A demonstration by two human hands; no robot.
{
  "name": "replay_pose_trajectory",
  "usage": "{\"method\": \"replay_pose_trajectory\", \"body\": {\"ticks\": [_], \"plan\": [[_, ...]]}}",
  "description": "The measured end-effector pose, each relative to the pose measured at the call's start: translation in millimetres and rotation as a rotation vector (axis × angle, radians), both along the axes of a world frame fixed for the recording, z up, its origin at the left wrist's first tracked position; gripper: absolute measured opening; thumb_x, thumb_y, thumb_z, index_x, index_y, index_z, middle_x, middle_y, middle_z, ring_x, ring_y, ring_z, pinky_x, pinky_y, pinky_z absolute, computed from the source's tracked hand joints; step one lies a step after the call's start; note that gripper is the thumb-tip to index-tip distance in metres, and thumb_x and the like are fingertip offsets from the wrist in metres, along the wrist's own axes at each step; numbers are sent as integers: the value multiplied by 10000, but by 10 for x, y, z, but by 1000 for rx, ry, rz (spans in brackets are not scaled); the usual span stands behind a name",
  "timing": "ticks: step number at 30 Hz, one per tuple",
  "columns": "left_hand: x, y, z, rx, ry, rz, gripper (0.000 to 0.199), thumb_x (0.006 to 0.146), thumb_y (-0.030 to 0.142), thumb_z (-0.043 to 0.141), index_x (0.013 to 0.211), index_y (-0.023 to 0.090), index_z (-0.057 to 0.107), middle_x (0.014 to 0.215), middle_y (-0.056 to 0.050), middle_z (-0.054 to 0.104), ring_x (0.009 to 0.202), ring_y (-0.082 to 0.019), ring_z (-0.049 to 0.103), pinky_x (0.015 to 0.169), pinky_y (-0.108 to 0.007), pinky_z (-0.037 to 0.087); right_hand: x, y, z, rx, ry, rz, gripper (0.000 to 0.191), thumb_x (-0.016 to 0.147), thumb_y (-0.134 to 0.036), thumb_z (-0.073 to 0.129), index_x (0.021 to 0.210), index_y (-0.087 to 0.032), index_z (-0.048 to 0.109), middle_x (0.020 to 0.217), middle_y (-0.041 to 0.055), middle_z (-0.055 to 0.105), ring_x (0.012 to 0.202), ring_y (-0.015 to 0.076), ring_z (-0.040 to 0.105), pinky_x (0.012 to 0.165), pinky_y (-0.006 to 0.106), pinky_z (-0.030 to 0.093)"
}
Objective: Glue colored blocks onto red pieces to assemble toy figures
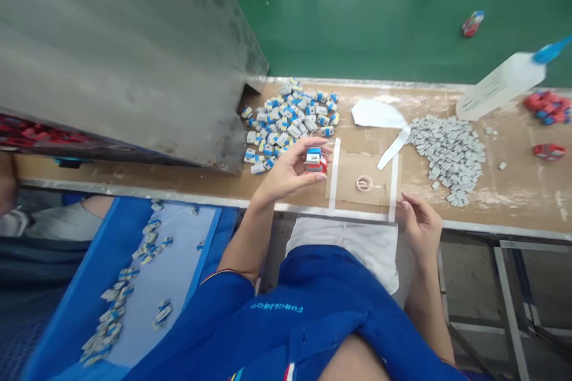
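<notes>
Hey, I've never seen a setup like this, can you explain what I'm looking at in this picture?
There's no robot here: one camera on a person's head looks forward and down at their two bare hands. The left hand holds a small red, white and blue toy vehicle. The right hand is at the front edge of the workbench; I can't tell whether it pinches anything tiny. On the bench are a heap of blue-and-white toy parts, a pile of small grey pieces, a leaning bottle with a blue tip and red toy parts. Beyond it runs a green surface.
</notes>
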State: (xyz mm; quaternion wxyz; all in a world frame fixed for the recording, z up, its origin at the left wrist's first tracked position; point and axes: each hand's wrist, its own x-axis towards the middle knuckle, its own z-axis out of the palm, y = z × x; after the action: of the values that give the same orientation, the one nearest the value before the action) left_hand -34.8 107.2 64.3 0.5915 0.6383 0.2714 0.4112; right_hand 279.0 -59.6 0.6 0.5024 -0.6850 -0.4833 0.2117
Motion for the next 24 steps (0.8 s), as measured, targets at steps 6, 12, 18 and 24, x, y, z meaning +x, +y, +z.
{"method": "replay_pose_trajectory", "body": {"ticks": [6,12,18,24], "plan": [[749,1698,355,177,591,147,748,831,303,870,1510,173,583,1125,-87,790,998,-205,754,946,-334,616,193,218,-226,-22,-23,-120,529,1012,-649,640,1029,-160,840,901,150,874,785,287,848,752,418,700],[1611,3159,477,123,1207,253,665,800,250,830,1405,52,637,1428,-288,722,1322,-372,713,1152,-435,548,70,299,-196,21,-143,-178,382,1057,-501,631,974,-204,856,900,127,879,790,292,859,715,394,708],[1971,3828,359,96,1366,316,1024,784,446,860,1549,-101,454,1591,-457,530,1551,-500,529,1282,-542,427,-15,334,-219,58,-243,-228,300,1089,-374,610,1024,-199,846,898,118,879,741,281,864,676,373,718],[2076,3876,481,73,1435,300,1010,840,476,832,1590,-81,449,1620,-435,528,1577,-471,526,1291,-502,433,17,297,-389,76,-247,-196,234,1079,-316,641,1113,-202,842,902,113,873,716,278,858,624,353,701]]}}
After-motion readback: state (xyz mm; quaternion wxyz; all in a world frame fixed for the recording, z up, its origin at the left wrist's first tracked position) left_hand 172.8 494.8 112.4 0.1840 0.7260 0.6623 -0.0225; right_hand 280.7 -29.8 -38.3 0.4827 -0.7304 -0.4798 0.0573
